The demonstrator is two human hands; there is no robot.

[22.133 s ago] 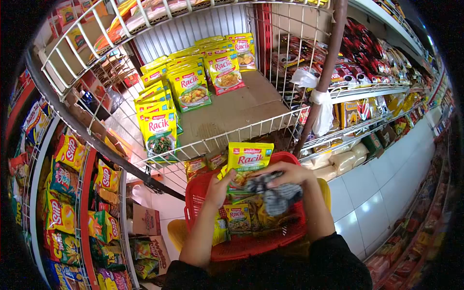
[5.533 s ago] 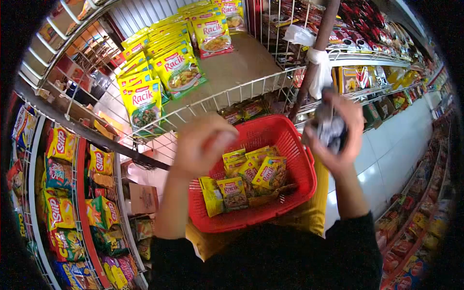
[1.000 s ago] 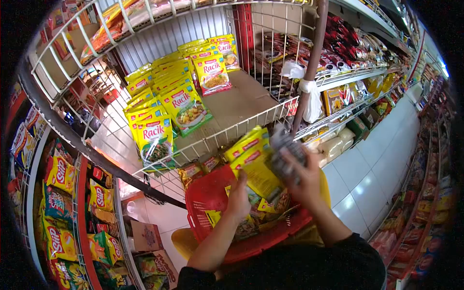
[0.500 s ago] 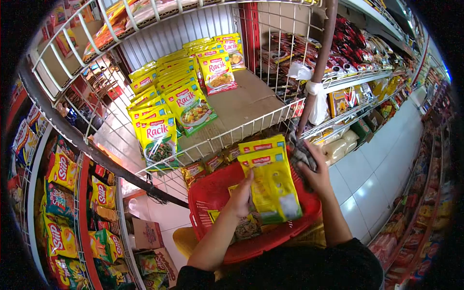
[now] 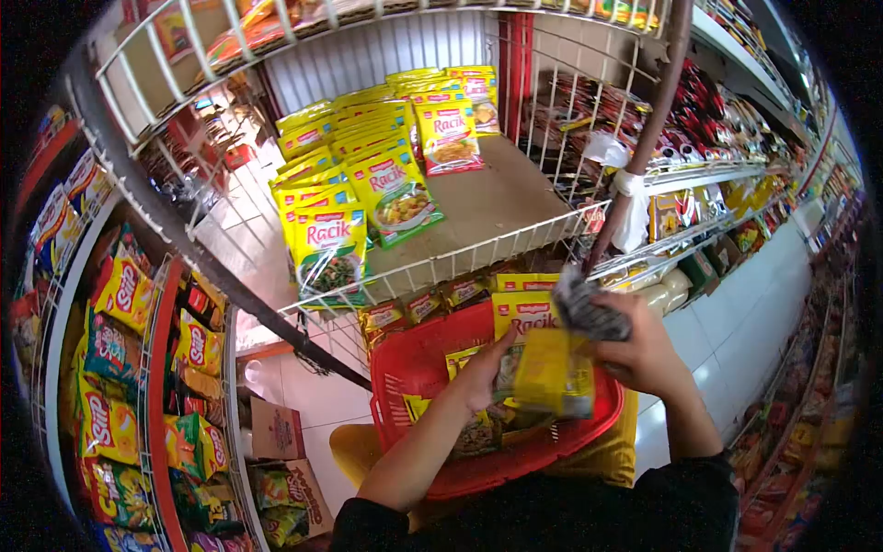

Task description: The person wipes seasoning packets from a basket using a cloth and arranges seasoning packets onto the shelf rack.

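Note:
My left hand [image 5: 480, 375] is closed on the left edge of several yellow Racik packets [image 5: 524, 317], held above the red basket [image 5: 405, 368]. One of these packets is folded forward and blurred. In my right hand [image 5: 639, 345] is a crumpled grey-black checkered cloth [image 5: 593, 313], at the upper right of the held packets. More yellow packets [image 5: 474, 432] lie inside the basket, partly hidden by my left arm and the held ones.
Rows of Racik packets [image 5: 395, 193] stand on cardboard [image 5: 497, 198] in the white wire rack [image 5: 478, 248]. A brown post [image 5: 644, 147] with a white plastic bag rises on the right. Snack shelves [image 5: 161, 368] line the left, and tiled floor shows at right.
The camera view has shifted, moving the rack rightward in the picture. The front held packet has folded down, showing a Racik front behind it. The cloth has come across to the packets' upper edge.

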